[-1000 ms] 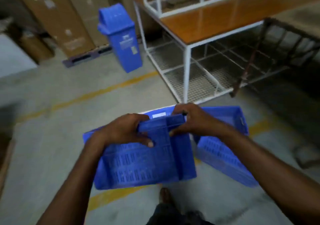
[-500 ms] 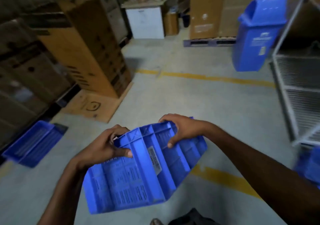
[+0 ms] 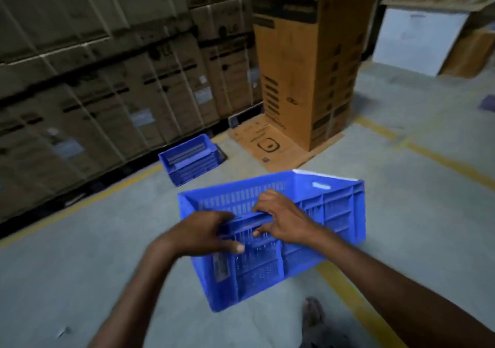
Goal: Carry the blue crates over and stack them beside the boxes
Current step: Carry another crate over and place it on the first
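Observation:
I hold a blue slotted crate (image 3: 329, 208) in front of me above the floor, tilted with its open top facing away and to the left. My left hand (image 3: 198, 234) grips its near rim on the left. My right hand (image 3: 284, 218) grips the same rim just to the right, fingers hooked inside. A second blue crate (image 3: 191, 159) rests on the floor ahead on the left, against the foot of the stacked cardboard boxes (image 3: 112, 80).
A tall open brown carton (image 3: 310, 61) stands on flattened cardboard (image 3: 270, 147) ahead. A white cabinet (image 3: 417, 37) is at the far right. Yellow lines (image 3: 442, 160) cross the grey concrete floor. My foot (image 3: 312, 313) shows below the crate.
The view has swung left from the metal table and blue bin to the box wall. The held crate has turned upright in my hands, and the floor crate is now closer.

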`<state>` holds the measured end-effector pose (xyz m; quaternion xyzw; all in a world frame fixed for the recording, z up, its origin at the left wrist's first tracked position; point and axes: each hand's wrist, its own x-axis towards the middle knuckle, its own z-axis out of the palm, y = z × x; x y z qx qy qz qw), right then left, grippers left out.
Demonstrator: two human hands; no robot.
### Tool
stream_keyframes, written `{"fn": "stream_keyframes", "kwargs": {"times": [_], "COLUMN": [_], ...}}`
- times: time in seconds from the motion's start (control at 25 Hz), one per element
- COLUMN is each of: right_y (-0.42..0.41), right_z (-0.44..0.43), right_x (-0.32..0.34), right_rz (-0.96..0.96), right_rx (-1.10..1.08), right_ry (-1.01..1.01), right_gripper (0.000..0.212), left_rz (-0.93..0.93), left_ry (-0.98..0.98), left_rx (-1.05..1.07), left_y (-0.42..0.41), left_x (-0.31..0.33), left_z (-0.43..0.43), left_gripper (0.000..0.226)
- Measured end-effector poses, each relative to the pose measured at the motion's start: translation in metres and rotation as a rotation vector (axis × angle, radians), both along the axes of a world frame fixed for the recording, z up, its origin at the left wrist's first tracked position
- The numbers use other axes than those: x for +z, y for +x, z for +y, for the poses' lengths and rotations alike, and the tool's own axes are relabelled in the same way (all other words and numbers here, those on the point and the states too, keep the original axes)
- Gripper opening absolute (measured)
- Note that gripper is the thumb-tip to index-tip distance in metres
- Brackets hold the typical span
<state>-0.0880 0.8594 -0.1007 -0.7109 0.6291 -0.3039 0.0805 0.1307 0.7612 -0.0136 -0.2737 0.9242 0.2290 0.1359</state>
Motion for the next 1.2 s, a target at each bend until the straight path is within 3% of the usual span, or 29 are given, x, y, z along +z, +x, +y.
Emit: {"fn": "stream_keyframes", "kwargs": {"times": [0.08,0.12,0.2,0.28,0.4,0.52,0.68,0.84,0.96,1.2], "right_y": [0.004,-0.001,-0.024,-0.063,-0.132,-0.167,-0.148,-0.124,-0.115,-0.112], "right_z": [-0.045,-0.07,-0.118,-0.165,-0.231,-0.307,-0.406,-0.494,-0.572,-0.714], "right_x": [-0.013,-0.018,-0.022,-0.018,-0.012,-0.002,-0.019,-0.061,-0.079,-0.084], "right_rz": [0.113,0.163,0.227,0.252,0.364,0.282,0.209,0.307,0.336,0.381], "right_rx": [0.049,0.061,0.07,0.063,0.025,-0.002,0.1,0.159,0.152,0.15], "right_ry": [-0.073,-0.101,-0.04,0.211,0.503,0.607,0.633,0.615,0.625,0.627], "right_gripper": [0.044,0.042,0.045,0.061,0.083,0.086,0.079,0.067,0.064,0.045], "left_rz": [-0.044,-0.028,0.024,0.023,0.006,-0.026,-0.113,-0.238,-0.18,-0.119], "left_ry": [-0.345,-0.419,-0.463,-0.481,-0.423,-0.329,-0.194,0.042,0.139,0.148], "left_rx": [0.044,0.068,0.075,0.116,0.188,0.257,0.348,0.365,0.392,0.403], "left_y": [-0.022,-0.033,-0.048,-0.056,-0.06,-0.053,-0.04,-0.035,-0.029,-0.025], "left_x": [-0.036,-0.048,-0.059,-0.056,-0.043,-0.034,-0.069,-0.147,-0.179,-0.174], "left_z": [-0.025,-0.046,-0.093,-0.148,-0.234,-0.307,-0.392,-0.458,-0.521,-0.674], "left_gripper": [0.05,0.046,0.042,0.042,0.048,0.052,0.049,0.057,0.041,0.041]}}
